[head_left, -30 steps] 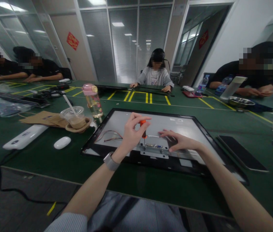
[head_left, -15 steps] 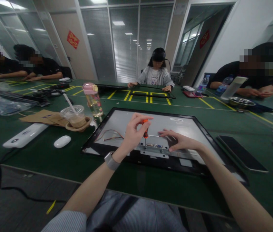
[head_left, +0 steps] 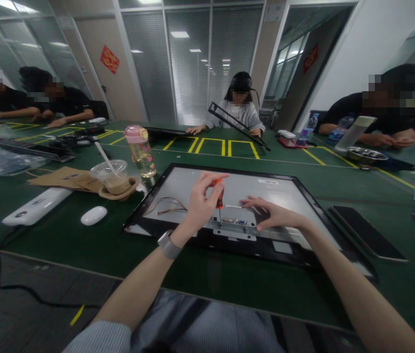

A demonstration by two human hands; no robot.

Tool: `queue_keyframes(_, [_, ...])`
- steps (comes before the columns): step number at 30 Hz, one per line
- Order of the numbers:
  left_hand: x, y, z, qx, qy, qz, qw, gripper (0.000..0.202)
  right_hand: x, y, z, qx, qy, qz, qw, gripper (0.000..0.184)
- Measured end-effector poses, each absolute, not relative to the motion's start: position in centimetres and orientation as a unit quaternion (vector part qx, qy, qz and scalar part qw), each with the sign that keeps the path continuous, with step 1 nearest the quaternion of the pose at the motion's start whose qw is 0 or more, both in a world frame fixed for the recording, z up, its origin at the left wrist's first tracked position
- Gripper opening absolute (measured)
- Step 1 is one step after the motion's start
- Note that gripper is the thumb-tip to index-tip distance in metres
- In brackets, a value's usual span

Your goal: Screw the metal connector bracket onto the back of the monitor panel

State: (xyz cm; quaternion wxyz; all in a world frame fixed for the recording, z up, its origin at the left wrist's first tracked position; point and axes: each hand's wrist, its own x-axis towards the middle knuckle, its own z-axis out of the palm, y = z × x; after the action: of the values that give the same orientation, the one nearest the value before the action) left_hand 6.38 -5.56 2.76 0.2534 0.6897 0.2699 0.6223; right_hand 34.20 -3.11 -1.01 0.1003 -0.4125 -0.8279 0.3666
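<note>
My left hand (head_left: 203, 201) is closed around the orange-and-black handle of a screwdriver (head_left: 220, 196), held nearly upright. Its tip meets the left end of a metal bracket (head_left: 234, 231) with connector ports along it. That bracket sits at the near side of a flat display panel (head_left: 178, 184) with a black frame, lying back up on the table. My right hand (head_left: 275, 214) is spread over the panel right of the ports, its thumb by the bracket's right end and its fingers stretched out. What lies under that palm is hidden. Thin coloured wires (head_left: 172, 202) lie on the panel's left part.
Left of the panel are an iced drink cup (head_left: 109, 174), a pink-lidded bottle (head_left: 139, 152), a white mouse (head_left: 93, 215) and a white power strip (head_left: 38, 207). A dark phone (head_left: 367, 233) lies to the right. Across the table, a person (head_left: 242, 110) holds a black frame (head_left: 238, 125).
My left hand and the screwdriver handle have shifted slightly left, with the tip still on the bracket. My right hand has stayed put. The person opposite has raised one end of the black frame.
</note>
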Motion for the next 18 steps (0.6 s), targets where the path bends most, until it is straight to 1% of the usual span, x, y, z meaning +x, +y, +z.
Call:
queue_keyframes(2, [6.28,-5.62,2.73,0.691,0.261,0.612,0.284,0.026,34.18,-3.15,-0.96,-0.415,-0.827,0.365,0.100,0.080])
queue_keyframes(4, [6.24,-5.63,2.68,0.688,0.257,0.611,0.297,0.029,34.18,-3.19,-0.89,-0.417,-0.826,0.366,0.097,0.079])
queue_keyframes(8, [6.31,-5.59,2.72,0.689,0.266,0.625,0.254,0.013,34.18,-3.23,-0.77,-0.411,-0.827,0.371,0.099,0.077])
queue_keyframes(10, [6.35,-5.64,2.80,0.692,0.270,0.625,0.241,0.010,34.15,-3.23,-0.72,-0.408,-0.827,0.374,0.099,0.076])
queue_keyframes(15, [6.28,-5.75,2.81,0.687,0.258,0.609,0.301,0.028,34.05,-3.25,-0.65,-0.417,-0.822,0.376,0.098,0.077])
queue_keyframes(17, [6.25,-5.68,2.75,0.681,0.260,0.612,0.307,0.029,34.06,-3.25,-0.69,-0.416,-0.823,0.373,0.099,0.077])
queue_keyframes(18, [6.26,-5.62,2.74,0.681,0.267,0.613,0.298,0.026,34.07,-3.24,-0.71,-0.414,-0.825,0.372,0.099,0.077])
